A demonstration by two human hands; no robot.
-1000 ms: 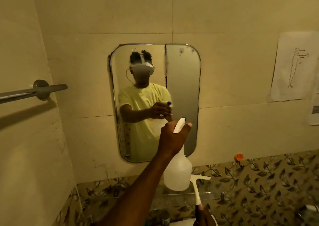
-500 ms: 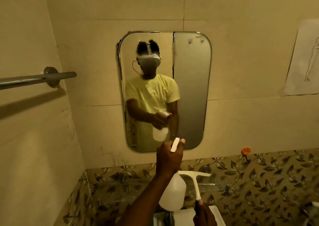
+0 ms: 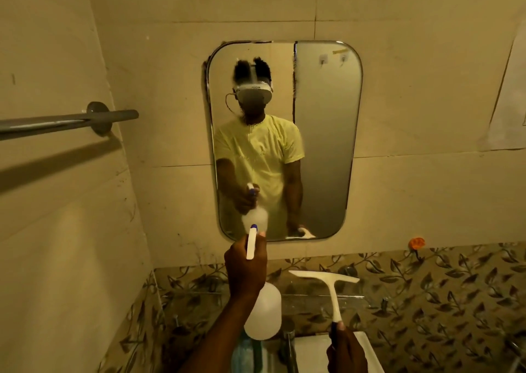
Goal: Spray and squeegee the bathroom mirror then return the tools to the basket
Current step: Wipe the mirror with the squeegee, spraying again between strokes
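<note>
Open air straight ahead up to the mirror (image 3: pixel 284 142), nothing between glass and the raised spray bottle (image 3: pixel 263 311). To the left, a grey towel bar (image 3: pixel 68 122) jutting from the side wall at about head height of the reflection, blocking a wide sweep that way. Side wall close on the left. Low down, a tap (image 3: pixel 290 344) and the white sink rim (image 3: pixel 367 347) crowding the space between both hands. Squeegee (image 3: pixel 330 287) upright below the mirror's lower right corner, clear of the glass. Bare wall right of the mirror; a paper sheet (image 3: pixel 506 102) flat at the far right.
</note>
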